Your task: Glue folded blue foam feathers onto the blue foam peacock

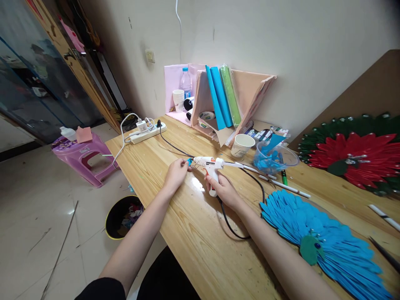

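Note:
In the head view, my right hand (225,188) is wrapped round the grip of a white hot glue gun (213,166), a finger at its orange trigger. A white glue stick (233,165) pokes out of its back end. Between the fingertips of my left hand (176,174) is pinched a small blue piece (189,161), perhaps paper or felt. The gun's nozzle points left and is right by this piece; whether they touch I cannot tell. A black cord (230,225) loops from the gun's handle over the wooden table (187,221).
A blue petalled craft piece (300,216) lies at the right, below a red and green one (353,158). Behind the gun stand a paper cup (242,146) and a clear bowl (289,160) of blue scraps. A power strip (148,133) lies at the table's far left.

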`<state>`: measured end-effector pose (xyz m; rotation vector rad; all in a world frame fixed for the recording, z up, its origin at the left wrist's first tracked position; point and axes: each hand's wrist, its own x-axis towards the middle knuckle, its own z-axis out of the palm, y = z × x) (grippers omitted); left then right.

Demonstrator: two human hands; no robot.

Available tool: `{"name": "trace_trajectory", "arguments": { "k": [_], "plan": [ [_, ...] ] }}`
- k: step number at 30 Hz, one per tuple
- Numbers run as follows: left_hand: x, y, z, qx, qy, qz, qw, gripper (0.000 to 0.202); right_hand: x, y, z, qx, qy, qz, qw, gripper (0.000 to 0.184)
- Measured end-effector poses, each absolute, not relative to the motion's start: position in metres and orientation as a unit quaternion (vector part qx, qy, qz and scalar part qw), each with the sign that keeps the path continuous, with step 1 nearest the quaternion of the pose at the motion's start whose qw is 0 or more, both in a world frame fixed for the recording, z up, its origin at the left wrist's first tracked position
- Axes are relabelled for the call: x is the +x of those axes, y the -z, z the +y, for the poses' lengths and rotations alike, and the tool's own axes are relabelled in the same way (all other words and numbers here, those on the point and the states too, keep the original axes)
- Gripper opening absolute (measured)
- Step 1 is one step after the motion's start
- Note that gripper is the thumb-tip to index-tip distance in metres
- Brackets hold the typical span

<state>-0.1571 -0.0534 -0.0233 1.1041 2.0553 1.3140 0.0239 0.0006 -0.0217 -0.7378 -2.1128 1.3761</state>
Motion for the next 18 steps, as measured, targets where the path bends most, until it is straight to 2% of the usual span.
{"name": "trace_trajectory", "arguments": {
  "k": [18],
  "plan": [
    [-0.1598,0.0241,-0.0509,0.400,-0.468,0.755,0.227,0.020,0.0231,0.0231,0.0017,-0.267,-0.519,-0.772,0.251,0.036]
  ]
}}
